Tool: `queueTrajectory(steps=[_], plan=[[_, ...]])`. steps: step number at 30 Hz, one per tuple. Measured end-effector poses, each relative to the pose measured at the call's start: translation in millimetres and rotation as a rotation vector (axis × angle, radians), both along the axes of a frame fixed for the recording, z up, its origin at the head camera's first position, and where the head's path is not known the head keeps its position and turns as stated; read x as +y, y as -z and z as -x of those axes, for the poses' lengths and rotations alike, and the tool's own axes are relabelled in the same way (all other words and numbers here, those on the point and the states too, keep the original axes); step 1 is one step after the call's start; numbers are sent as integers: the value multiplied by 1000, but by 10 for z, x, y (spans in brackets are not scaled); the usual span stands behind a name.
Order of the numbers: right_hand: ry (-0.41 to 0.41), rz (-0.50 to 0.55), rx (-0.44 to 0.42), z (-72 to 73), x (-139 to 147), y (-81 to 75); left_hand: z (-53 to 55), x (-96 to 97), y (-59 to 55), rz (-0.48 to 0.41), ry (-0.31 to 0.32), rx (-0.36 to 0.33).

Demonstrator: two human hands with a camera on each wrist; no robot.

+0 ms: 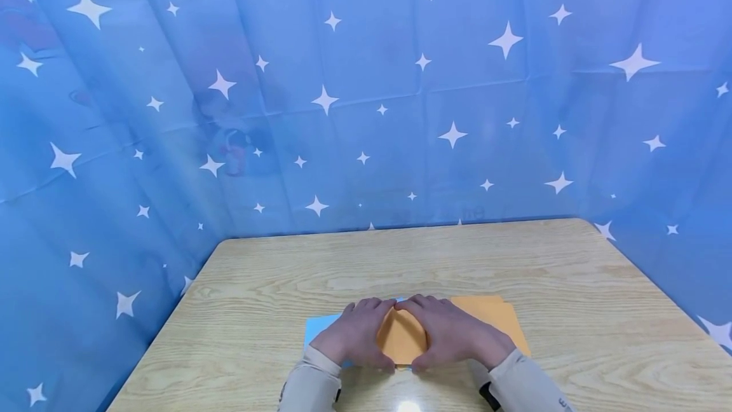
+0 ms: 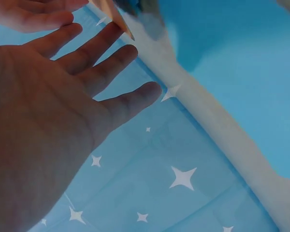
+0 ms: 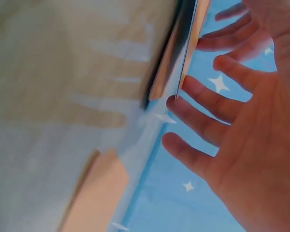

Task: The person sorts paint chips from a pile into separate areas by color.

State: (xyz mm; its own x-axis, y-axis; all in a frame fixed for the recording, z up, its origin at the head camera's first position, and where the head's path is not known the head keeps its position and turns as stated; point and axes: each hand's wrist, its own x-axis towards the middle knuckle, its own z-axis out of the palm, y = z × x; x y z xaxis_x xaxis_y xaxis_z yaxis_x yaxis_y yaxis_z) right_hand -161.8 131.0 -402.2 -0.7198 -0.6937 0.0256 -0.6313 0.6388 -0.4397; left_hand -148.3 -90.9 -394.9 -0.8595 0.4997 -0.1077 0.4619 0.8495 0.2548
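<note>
On the near half of the table (image 1: 257, 304), left hand (image 1: 361, 334) and right hand (image 1: 452, 332) both gripping an orange sheet (image 1: 403, 339), blue paper (image 1: 318, 328) left, spare-looking orange paper (image 1: 499, 318) right.

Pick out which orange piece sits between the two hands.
It is the middle orange piece, flanked by the left hand and the right hand; the other orange pieces lie off to the right, outside the hands.

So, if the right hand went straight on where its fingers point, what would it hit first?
Probably the orange piece, which the right hand seems to touch; the left hand lies beyond it, though depth is unclear.
</note>
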Motion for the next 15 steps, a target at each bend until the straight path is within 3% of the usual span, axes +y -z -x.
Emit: queueTrajectory(steps=[9, 15], plan=[[8, 55, -4, 24, 40, -102, 5, -55, -126, -45, 16, 33], [-16, 72, -11, 26, 42, -113, -5, -76, -141, -57, 16, 24]])
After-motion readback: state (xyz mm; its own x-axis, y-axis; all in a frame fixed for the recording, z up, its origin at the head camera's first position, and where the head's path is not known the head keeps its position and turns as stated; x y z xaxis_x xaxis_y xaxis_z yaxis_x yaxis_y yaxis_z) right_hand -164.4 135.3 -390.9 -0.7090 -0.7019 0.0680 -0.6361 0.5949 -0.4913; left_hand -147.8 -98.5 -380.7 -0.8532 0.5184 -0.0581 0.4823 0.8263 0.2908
